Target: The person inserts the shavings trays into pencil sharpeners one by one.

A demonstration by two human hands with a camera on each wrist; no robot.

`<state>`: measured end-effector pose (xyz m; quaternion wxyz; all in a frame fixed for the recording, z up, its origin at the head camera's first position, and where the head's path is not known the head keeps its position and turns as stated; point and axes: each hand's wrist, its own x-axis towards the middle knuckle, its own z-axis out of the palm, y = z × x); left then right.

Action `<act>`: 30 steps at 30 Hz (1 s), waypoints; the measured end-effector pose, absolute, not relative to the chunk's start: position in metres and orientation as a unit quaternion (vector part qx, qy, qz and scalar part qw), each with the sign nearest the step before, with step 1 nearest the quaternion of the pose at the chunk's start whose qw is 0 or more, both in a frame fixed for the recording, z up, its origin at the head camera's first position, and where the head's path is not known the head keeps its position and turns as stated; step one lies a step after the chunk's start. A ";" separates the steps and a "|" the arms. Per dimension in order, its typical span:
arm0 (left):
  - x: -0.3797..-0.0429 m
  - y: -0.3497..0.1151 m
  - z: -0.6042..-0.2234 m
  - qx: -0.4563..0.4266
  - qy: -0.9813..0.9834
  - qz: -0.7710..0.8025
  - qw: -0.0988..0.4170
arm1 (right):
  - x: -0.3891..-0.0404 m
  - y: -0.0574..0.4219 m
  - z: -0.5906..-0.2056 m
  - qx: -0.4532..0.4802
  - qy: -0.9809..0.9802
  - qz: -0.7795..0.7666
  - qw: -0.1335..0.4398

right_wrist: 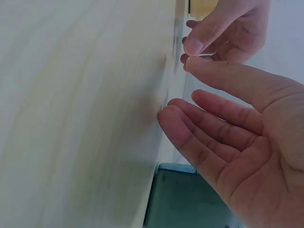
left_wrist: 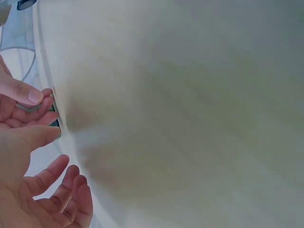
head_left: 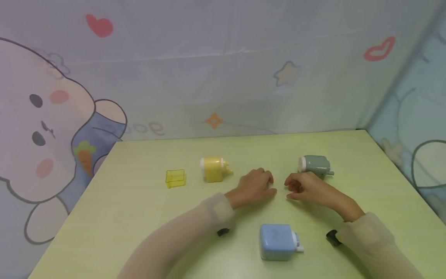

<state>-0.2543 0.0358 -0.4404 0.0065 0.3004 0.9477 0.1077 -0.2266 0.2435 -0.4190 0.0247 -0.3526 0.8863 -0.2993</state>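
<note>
Over the middle of the table my left hand (head_left: 255, 186) is held with fingers loosely bent and nothing in them. Facing it, a short gap away, my right hand (head_left: 306, 186) has bent fingers and a bare palm (right_wrist: 266, 156). Just behind the right hand lies a green crank pencil sharpener (head_left: 316, 164), partly hidden by it. To the left of the left hand is a yellow pencil sharpener (head_left: 213, 169), and beyond that a clear yellow tray (head_left: 175, 177), like a shavings drawer. Nearest the front, between the forearms, is a blue pencil sharpener (head_left: 277, 242) with a white crank.
The pale yellow-green table (head_left: 139, 228) ends at a back edge against a printed cloth (head_left: 195, 77). A second cloth (head_left: 414, 116) hangs along the right side. Dark wrist bands (head_left: 333, 238) sit under the sleeves.
</note>
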 end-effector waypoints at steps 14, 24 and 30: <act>-0.249 0.021 -0.442 0.290 0.950 0.114 0.020 | -0.241 0.224 -0.416 -0.366 0.879 -0.303 0.031; -0.246 0.013 -0.439 0.291 0.951 0.106 0.018 | -0.251 0.217 -0.417 -0.357 0.882 -0.304 0.047; -0.245 0.007 -0.438 0.285 0.953 0.098 0.017 | -0.256 0.212 -0.418 -0.368 0.879 -0.302 0.035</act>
